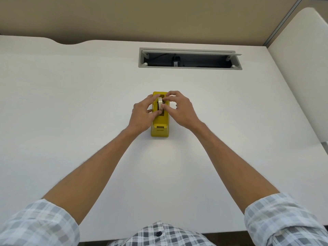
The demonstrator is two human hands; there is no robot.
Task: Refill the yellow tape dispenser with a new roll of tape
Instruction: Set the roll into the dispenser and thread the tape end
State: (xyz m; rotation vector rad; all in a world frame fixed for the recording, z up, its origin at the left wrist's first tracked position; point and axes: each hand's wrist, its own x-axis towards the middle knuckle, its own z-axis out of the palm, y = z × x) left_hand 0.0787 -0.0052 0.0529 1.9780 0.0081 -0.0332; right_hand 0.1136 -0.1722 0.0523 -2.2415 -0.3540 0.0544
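The yellow tape dispenser (160, 125) stands on the white desk (71, 103), its cutter end toward me. A pale roll of tape (160, 103) sits upright in the dispenser's slot. My left hand (142, 114) pinches the roll from the left with thumb and fingers. From the right, my right hand (179, 108) grips the same roll, thumb low and fingertips on top. The hub inside the roll is mostly hidden by my fingers.
An open grey cable hatch (190, 58) with a dark plug inside lies in the desk behind the dispenser. A beige partition (159, 18) backs the desk, and a second white surface (301, 68) stands at the right.
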